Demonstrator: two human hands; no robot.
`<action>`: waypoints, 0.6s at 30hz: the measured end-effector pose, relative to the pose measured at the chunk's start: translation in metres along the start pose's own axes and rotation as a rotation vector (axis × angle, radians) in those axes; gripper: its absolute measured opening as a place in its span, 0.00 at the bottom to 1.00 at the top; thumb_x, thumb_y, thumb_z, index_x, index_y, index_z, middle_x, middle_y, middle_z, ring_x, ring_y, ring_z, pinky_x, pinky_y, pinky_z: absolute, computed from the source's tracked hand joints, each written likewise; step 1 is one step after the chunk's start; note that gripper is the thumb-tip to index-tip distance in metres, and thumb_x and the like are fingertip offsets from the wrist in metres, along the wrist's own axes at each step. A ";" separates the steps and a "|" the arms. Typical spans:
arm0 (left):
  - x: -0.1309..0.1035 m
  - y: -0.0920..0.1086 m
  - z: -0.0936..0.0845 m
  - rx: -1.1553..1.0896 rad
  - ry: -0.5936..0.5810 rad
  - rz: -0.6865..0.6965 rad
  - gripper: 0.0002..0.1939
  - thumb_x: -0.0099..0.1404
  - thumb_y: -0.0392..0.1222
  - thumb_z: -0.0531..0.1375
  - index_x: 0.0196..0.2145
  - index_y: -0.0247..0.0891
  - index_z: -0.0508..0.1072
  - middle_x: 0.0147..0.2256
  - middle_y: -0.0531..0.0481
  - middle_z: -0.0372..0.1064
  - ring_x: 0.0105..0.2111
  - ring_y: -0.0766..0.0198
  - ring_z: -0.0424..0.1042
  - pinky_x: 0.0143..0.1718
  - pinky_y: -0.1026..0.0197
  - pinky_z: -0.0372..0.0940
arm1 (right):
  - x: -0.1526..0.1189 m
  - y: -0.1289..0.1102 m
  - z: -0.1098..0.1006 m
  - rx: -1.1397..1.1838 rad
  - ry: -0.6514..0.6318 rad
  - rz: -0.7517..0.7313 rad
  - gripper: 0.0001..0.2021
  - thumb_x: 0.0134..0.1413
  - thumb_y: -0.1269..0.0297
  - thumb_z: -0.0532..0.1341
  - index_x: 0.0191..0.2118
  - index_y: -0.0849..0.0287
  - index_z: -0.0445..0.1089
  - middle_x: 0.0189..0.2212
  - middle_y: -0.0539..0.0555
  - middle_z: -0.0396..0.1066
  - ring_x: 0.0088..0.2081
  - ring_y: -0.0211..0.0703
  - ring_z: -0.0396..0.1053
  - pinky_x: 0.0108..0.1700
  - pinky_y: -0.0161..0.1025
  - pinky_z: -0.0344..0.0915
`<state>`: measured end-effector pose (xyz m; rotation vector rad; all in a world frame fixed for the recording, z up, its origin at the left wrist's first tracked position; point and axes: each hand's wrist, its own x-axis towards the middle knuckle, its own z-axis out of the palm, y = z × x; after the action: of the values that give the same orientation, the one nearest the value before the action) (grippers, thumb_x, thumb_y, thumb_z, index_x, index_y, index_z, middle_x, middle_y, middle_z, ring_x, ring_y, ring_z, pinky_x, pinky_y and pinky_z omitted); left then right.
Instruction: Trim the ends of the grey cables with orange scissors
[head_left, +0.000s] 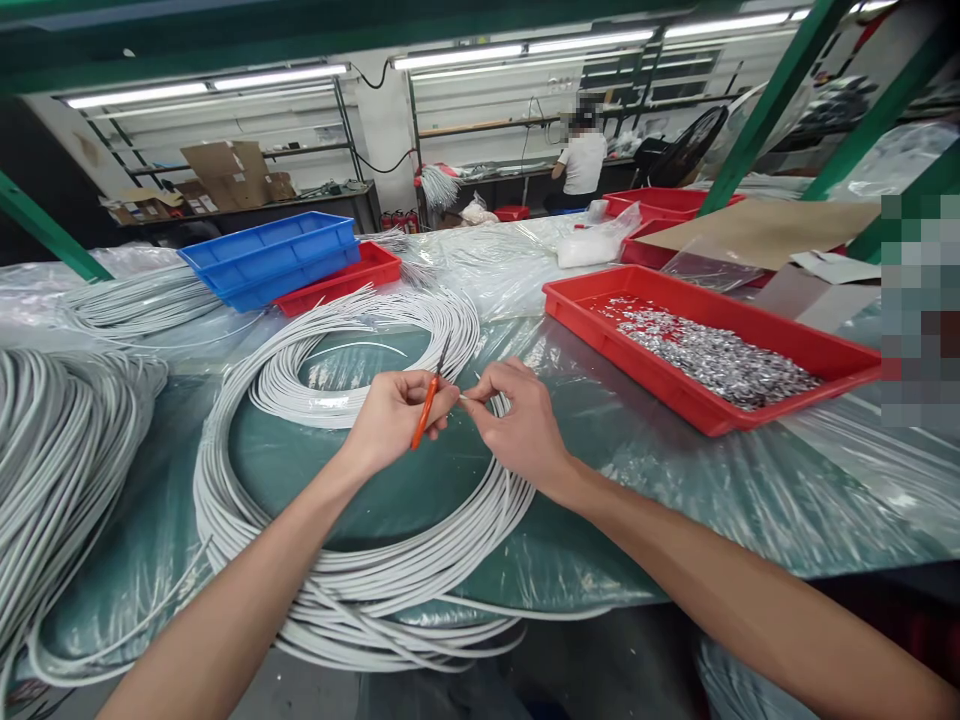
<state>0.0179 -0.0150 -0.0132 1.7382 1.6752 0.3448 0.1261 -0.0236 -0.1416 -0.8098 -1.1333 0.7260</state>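
In the middle of the frame, the left hand [405,412] and the right hand [521,415] come close together over coils of pale cable. The left hand's fingers are closed around an orange-handled tool [425,412], which stands at a slant with its thin dark tip pointing up; the tool's exact kind is hard to tell. The fingertips of the right hand are pinched together on a thin white strand [463,397] that bridges the small gap to the left fingertips; whether those also grip it is too small to tell. Below and around the hands, a large cable coil [405,575] lies on the plastic-covered green table [675,465], its lower loops hanging past the near edge, and a smaller cable ring [450,325] overlaps its upper part. A thick cable bundle [67,450] fills the left edge. In the upper left, a blue tray [277,262] rests tilted on a red tray [375,268], beside another coil [142,300]. Right of centre, a larger red tray [645,378] holds many small shiny pieces [697,350], with a clear plastic bag [592,245] behind it. Farther back, top centre-right, a person in a white top [583,163] is near a workbench.
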 end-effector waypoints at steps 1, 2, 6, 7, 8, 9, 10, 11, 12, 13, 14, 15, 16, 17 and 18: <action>0.000 -0.001 0.000 0.004 -0.002 0.001 0.14 0.55 0.46 0.68 0.25 0.34 0.72 0.18 0.55 0.66 0.16 0.72 0.64 0.18 0.70 0.59 | 0.000 0.000 0.000 -0.010 0.003 0.008 0.13 0.52 0.75 0.61 0.22 0.57 0.59 0.21 0.47 0.63 0.29 0.41 0.58 0.36 0.40 0.54; 0.001 -0.001 0.000 0.007 -0.002 0.003 0.13 0.55 0.46 0.68 0.26 0.34 0.72 0.18 0.55 0.66 0.17 0.72 0.64 0.18 0.70 0.59 | -0.001 -0.001 0.001 -0.015 0.007 0.020 0.13 0.52 0.75 0.61 0.22 0.57 0.59 0.21 0.47 0.63 0.29 0.41 0.58 0.36 0.40 0.54; 0.000 -0.001 0.000 0.016 0.014 0.022 0.10 0.55 0.43 0.68 0.29 0.33 0.74 0.19 0.55 0.66 0.18 0.72 0.64 0.20 0.70 0.60 | -0.001 -0.001 0.001 0.041 0.015 0.077 0.13 0.51 0.74 0.63 0.22 0.57 0.59 0.21 0.47 0.65 0.29 0.41 0.61 0.37 0.41 0.56; 0.000 -0.001 0.001 0.019 0.020 0.027 0.10 0.54 0.43 0.68 0.29 0.33 0.74 0.19 0.55 0.66 0.18 0.72 0.64 0.20 0.70 0.60 | 0.000 -0.001 0.001 0.071 0.018 0.088 0.13 0.51 0.74 0.63 0.22 0.58 0.60 0.21 0.47 0.66 0.28 0.40 0.61 0.37 0.40 0.56; -0.001 0.000 0.001 0.022 0.027 0.032 0.10 0.54 0.42 0.68 0.29 0.33 0.74 0.19 0.55 0.65 0.18 0.72 0.63 0.20 0.70 0.60 | 0.000 -0.001 0.001 0.101 0.019 0.099 0.12 0.51 0.73 0.63 0.22 0.58 0.61 0.21 0.47 0.67 0.28 0.40 0.62 0.36 0.40 0.57; -0.001 0.001 0.001 0.023 0.034 0.037 0.10 0.54 0.42 0.68 0.29 0.33 0.74 0.18 0.55 0.65 0.18 0.72 0.63 0.20 0.70 0.59 | 0.000 -0.002 0.001 0.126 0.019 0.108 0.12 0.51 0.73 0.63 0.22 0.58 0.62 0.21 0.48 0.68 0.28 0.40 0.63 0.36 0.40 0.58; -0.002 0.001 0.001 0.022 0.040 0.041 0.10 0.54 0.42 0.68 0.29 0.33 0.74 0.18 0.56 0.64 0.18 0.72 0.62 0.20 0.70 0.59 | 0.000 -0.002 0.002 0.143 0.018 0.117 0.12 0.52 0.72 0.64 0.22 0.58 0.62 0.21 0.48 0.68 0.28 0.40 0.63 0.36 0.40 0.58; -0.002 0.002 0.002 0.020 0.045 0.045 0.10 0.53 0.41 0.68 0.29 0.33 0.74 0.18 0.56 0.63 0.18 0.72 0.61 0.19 0.70 0.59 | 0.000 -0.003 0.002 0.153 0.017 0.126 0.12 0.52 0.71 0.64 0.22 0.58 0.63 0.22 0.48 0.68 0.28 0.40 0.63 0.35 0.40 0.59; -0.002 0.003 0.002 0.017 0.048 0.046 0.09 0.53 0.41 0.68 0.29 0.33 0.74 0.18 0.56 0.63 0.18 0.72 0.61 0.19 0.70 0.58 | 0.000 -0.003 0.002 0.159 0.015 0.134 0.11 0.52 0.70 0.64 0.22 0.58 0.64 0.22 0.49 0.68 0.28 0.40 0.64 0.35 0.40 0.59; -0.003 0.003 0.002 0.013 0.051 0.048 0.09 0.53 0.40 0.68 0.28 0.33 0.74 0.18 0.56 0.63 0.18 0.72 0.61 0.20 0.70 0.58 | 0.000 -0.003 0.002 0.166 0.013 0.140 0.11 0.52 0.69 0.64 0.22 0.58 0.64 0.22 0.49 0.68 0.28 0.40 0.64 0.35 0.40 0.59; -0.003 0.004 0.002 0.009 0.052 0.051 0.09 0.52 0.40 0.68 0.28 0.33 0.73 0.18 0.56 0.63 0.18 0.72 0.60 0.19 0.70 0.58 | 0.000 -0.003 0.003 0.177 0.010 0.145 0.11 0.52 0.69 0.64 0.22 0.58 0.65 0.22 0.49 0.69 0.29 0.40 0.64 0.35 0.40 0.59; -0.003 0.004 0.001 0.004 0.051 0.053 0.09 0.52 0.40 0.68 0.27 0.33 0.73 0.18 0.56 0.63 0.18 0.73 0.60 0.19 0.70 0.57 | -0.001 -0.003 0.003 0.195 0.007 0.151 0.10 0.52 0.68 0.65 0.23 0.58 0.66 0.23 0.49 0.69 0.29 0.40 0.64 0.34 0.39 0.59; -0.002 0.005 0.001 -0.001 0.050 0.058 0.08 0.52 0.39 0.68 0.27 0.33 0.73 0.18 0.56 0.62 0.18 0.73 0.60 0.19 0.70 0.57 | -0.001 -0.002 0.004 0.220 0.002 0.161 0.09 0.52 0.68 0.65 0.23 0.58 0.67 0.23 0.49 0.69 0.29 0.40 0.64 0.34 0.39 0.60; -0.002 0.005 0.000 -0.003 0.048 0.063 0.08 0.52 0.38 0.67 0.27 0.33 0.73 0.17 0.57 0.62 0.18 0.73 0.59 0.19 0.70 0.56 | -0.001 -0.001 0.005 0.248 -0.005 0.174 0.09 0.52 0.68 0.65 0.24 0.58 0.68 0.23 0.50 0.70 0.29 0.40 0.64 0.34 0.39 0.60; -0.002 0.005 0.000 -0.003 0.045 0.069 0.07 0.52 0.38 0.67 0.27 0.33 0.73 0.17 0.57 0.62 0.18 0.73 0.59 0.19 0.70 0.56 | 0.000 0.000 0.005 0.277 -0.015 0.189 0.08 0.52 0.67 0.65 0.24 0.58 0.68 0.23 0.50 0.70 0.29 0.40 0.64 0.33 0.39 0.60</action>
<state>0.0214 -0.0161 -0.0093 1.8009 1.6487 0.4210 0.1211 -0.0230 -0.1408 -0.6817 -0.9507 1.0231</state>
